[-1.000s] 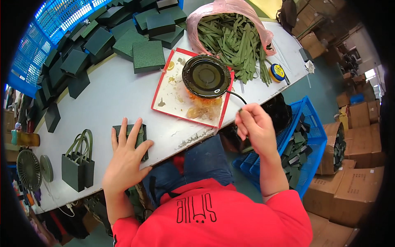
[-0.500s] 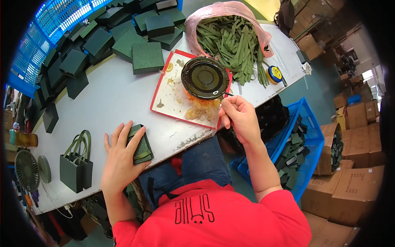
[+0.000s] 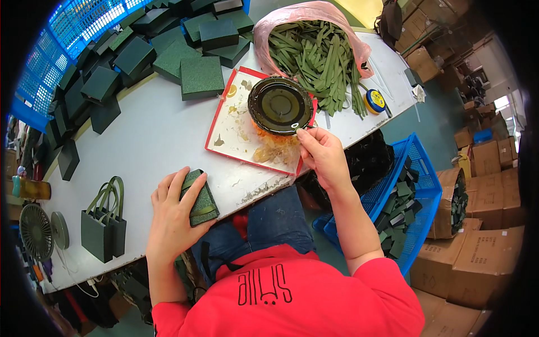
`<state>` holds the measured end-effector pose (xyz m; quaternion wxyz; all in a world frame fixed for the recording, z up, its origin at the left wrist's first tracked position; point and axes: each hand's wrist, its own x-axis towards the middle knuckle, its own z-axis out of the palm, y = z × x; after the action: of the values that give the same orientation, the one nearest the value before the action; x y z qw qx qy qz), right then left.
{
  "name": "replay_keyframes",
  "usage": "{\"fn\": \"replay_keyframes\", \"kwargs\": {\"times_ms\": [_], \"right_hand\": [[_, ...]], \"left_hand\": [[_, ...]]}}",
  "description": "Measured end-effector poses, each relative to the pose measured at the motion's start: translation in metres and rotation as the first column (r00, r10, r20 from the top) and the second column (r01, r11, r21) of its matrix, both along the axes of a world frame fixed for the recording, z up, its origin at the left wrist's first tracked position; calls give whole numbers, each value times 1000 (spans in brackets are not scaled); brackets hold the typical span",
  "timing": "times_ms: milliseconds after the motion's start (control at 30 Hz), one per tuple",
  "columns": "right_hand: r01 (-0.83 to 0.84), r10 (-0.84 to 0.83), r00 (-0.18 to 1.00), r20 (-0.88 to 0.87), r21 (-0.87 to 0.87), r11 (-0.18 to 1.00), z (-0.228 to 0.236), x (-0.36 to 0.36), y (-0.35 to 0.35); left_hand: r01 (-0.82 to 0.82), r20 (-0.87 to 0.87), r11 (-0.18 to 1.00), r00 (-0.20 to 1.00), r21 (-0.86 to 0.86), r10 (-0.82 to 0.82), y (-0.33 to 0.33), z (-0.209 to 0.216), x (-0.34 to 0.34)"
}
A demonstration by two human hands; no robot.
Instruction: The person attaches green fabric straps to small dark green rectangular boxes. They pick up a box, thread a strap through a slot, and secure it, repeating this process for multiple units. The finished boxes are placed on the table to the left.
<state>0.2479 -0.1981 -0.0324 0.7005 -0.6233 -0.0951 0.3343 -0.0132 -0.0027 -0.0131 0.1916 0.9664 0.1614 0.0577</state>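
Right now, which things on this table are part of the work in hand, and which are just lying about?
In use:
left hand flat on folded green piece
right hand at round black pot
red-edged tray

Lying about:
green strips in pink bag
green boxes
finished bag
tape roll
small fan

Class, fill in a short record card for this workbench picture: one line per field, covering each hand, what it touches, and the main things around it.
Left hand: flat on a folded dark green piece at the table's near edge
Right hand: pinching a thin tool at the rim of the round black pot
Under pot: red-edged tray, smeared
Behind: green strips in a pink bag
Far left: finished green bag
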Motion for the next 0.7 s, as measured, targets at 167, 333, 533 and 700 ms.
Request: {"fn": "replay_keyframes", "kwargs": {"times_ms": [167, 333, 533, 700], "right_hand": [[-39, 45, 995, -86, 67, 997, 0, 6, -5], [48, -44, 998, -37, 110, 993, 4, -11, -12], [-293, 293, 955, 39, -8, 956, 25, -60, -14], [-591, 589, 803, -94, 1, 807, 26, -88, -4]], "left_hand": [[-23, 4, 1000, 1000, 4, 23, -3, -2, 2], [-43, 74, 999, 996, 14, 42, -3, -9, 5], [86, 275, 985, 961, -152, -42, 1, -3, 9], [243, 385, 942, 912, -231, -141, 2, 2, 17]]}}
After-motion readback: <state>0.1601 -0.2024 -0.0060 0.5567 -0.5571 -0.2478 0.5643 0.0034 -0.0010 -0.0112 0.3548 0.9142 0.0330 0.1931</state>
